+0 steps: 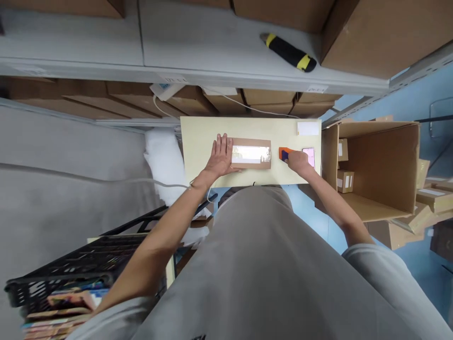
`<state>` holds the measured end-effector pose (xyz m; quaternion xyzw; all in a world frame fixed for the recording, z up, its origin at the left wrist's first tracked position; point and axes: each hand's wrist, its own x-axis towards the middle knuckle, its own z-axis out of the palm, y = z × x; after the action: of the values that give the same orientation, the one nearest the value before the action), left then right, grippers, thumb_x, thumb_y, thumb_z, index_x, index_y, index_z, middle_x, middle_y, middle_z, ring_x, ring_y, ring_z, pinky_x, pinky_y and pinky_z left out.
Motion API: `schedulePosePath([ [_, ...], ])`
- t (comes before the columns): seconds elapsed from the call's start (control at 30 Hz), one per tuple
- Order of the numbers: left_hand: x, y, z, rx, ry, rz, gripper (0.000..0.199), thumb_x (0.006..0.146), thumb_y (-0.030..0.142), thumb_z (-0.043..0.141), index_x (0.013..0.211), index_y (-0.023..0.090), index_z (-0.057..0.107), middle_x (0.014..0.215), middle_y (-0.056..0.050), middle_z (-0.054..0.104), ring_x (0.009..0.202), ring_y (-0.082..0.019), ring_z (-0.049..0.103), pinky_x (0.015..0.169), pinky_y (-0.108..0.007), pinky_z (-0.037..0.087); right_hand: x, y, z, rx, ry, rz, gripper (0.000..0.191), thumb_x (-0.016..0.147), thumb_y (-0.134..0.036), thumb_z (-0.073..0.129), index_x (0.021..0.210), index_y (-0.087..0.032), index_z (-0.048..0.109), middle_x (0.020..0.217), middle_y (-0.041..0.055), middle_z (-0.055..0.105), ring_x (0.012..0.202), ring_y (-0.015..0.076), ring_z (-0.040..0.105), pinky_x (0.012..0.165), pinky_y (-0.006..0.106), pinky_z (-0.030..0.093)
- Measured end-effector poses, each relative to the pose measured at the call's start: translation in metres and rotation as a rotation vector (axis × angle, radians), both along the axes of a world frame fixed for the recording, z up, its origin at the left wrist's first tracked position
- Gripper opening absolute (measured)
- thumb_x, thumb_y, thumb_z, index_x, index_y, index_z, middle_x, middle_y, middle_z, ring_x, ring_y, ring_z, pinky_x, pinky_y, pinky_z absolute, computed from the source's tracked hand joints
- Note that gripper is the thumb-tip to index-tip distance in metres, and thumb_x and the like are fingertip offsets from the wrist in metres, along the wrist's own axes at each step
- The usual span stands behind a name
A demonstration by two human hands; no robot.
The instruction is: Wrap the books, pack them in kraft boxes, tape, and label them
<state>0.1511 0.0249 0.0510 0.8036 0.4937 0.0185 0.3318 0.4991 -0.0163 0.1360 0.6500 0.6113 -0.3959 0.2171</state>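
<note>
A flat brown cardboard box [252, 165] lies on the cream tabletop [205, 127]. On its top is a white label [246, 154] with a shiny, clear strip like tape over it. My left hand [220, 158] rests open on the box's left end, fingers spread. To the right of the box, my right hand [297, 161] is closed around an orange and dark-blue tape dispenser [283, 153], apart from the box. Most of the dispenser's grip is hidden by the fingers. Just beyond that hand lies a phone [310, 156] with a lit screen.
A white paper slip [307, 128] lies at the table's back right. A large open carton [380, 170] with small boxes inside stands to the right. A utility knife [288, 52] rests on the shelf above. At lower left is a black crate [60, 283]; a cable [106, 180] crosses left.
</note>
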Motion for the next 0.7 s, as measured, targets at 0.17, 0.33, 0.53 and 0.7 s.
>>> schedulePosePath([
  [0.17, 0.034, -0.001, 0.032, 0.158, -0.140, 0.006, 0.158, 0.068, 0.091, 0.091, 0.181, 0.001, 0.026, 0.184, -0.046, 0.013, 0.176, -0.063, 0.004, 0.137, -0.085, 0.006, 0.001, 0.025, 0.073, 0.331, -0.195, -0.119, 0.052, 0.115, -0.051, 0.046, 0.143, -0.012, 0.065, 0.133, 0.0319, 0.079, 0.125, 0.0468, 0.076, 0.102, 0.051, 0.059],
  [0.33, 0.091, 0.035, 0.109, 0.507, -0.385, -0.026, 0.124, 0.093, 0.077, 0.079, 0.184, 0.017, 0.021, 0.188, -0.031, 0.027, 0.181, -0.049, 0.008, 0.145, -0.073, 0.009, -0.046, 0.098, 0.148, 0.677, 0.007, 0.031, 0.060, 0.117, -0.047, 0.033, 0.159, -0.006, 0.045, 0.136, 0.0311, 0.076, 0.125, 0.0489, 0.072, 0.112, 0.060, 0.055],
  [0.53, 0.092, 0.108, 0.155, 0.549, -0.468, 0.167, 0.098, 0.105, 0.059, 0.066, 0.181, 0.013, 0.025, 0.183, -0.029, 0.036, 0.177, -0.047, 0.026, 0.142, -0.069, 0.024, -0.112, 0.201, 0.170, 0.802, -0.025, 0.243, 0.055, 0.114, -0.026, 0.031, 0.163, -0.003, 0.039, 0.144, 0.0301, 0.073, 0.139, 0.0442, 0.067, 0.125, 0.060, 0.045],
  [0.7, 0.063, 0.127, 0.144, 0.525, -0.475, 0.224, 0.068, 0.107, 0.043, 0.059, 0.168, 0.014, 0.050, 0.172, -0.025, 0.053, 0.169, -0.043, 0.041, 0.139, -0.064, 0.034, -0.133, 0.242, 0.156, 0.768, -0.060, 0.305, 0.056, 0.109, -0.021, 0.035, 0.159, 0.000, 0.050, 0.156, 0.0313, 0.067, 0.147, 0.0420, 0.061, 0.131, 0.058, 0.042],
])
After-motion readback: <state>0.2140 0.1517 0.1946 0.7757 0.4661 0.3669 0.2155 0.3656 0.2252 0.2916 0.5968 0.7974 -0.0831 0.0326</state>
